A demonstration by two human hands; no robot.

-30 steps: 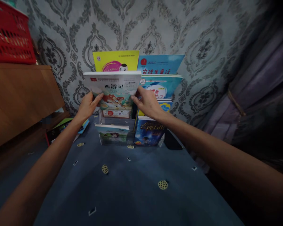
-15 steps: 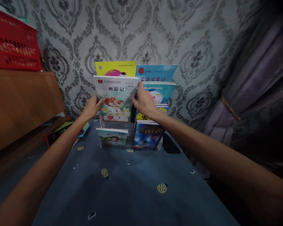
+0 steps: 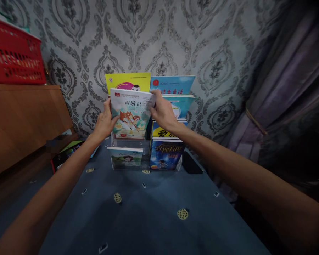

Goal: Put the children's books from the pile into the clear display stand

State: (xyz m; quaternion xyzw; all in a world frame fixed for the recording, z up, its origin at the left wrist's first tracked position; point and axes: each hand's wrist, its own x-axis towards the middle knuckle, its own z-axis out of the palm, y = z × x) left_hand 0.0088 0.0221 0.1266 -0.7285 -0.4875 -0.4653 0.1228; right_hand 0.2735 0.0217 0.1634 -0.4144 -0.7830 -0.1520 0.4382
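Between my two hands is a white illustrated book with black Chinese characters on its cover. My left hand grips its left edge, thumb on the front. My right hand pinches its upper right edge. Behind it a yellow book stands higher in a clear book rack. A green picture book rests in the rack's front left slot. On the right side stand a dark blue book, a yellow-and-blue book, a teal book and a light blue book, in rising tiers.
The rack stands on a blue pineapple-print cloth against a patterned wall. A black flat object lies right of it. More books lie at left, by a wooden cabinet bearing a red basket. A purple curtain hangs right.
The white book has shifted slightly right and down relative to the yellow book behind it, and tilts a little. Both hands still grip it; the view has moved slightly.
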